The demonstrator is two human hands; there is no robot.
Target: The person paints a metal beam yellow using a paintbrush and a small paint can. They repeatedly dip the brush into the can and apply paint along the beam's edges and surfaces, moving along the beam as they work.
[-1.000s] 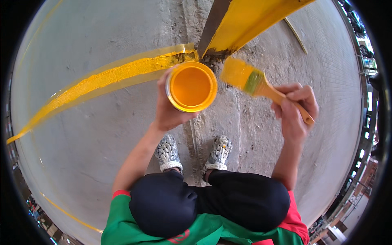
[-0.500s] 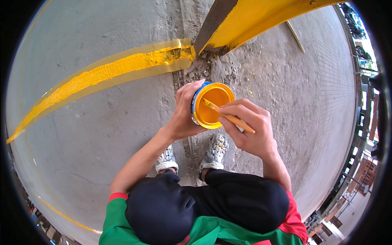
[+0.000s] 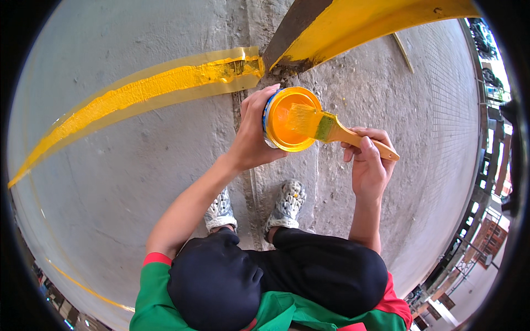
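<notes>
The left hand [image 3: 251, 135] clasps a round blue metal can [image 3: 292, 148], likely weighty; alongside, the right hand [image 3: 371, 163] pinches a flat yellow-bristled wooden brush [image 3: 324, 127], sensibly by its handle [image 3: 390, 153].

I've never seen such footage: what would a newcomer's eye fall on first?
Probably the open paint can near the middle, in the left hand, with a wide brush at its mouth in the right hand. Then a yellow stripe along the floor at left and a yellow beam up top.
</notes>
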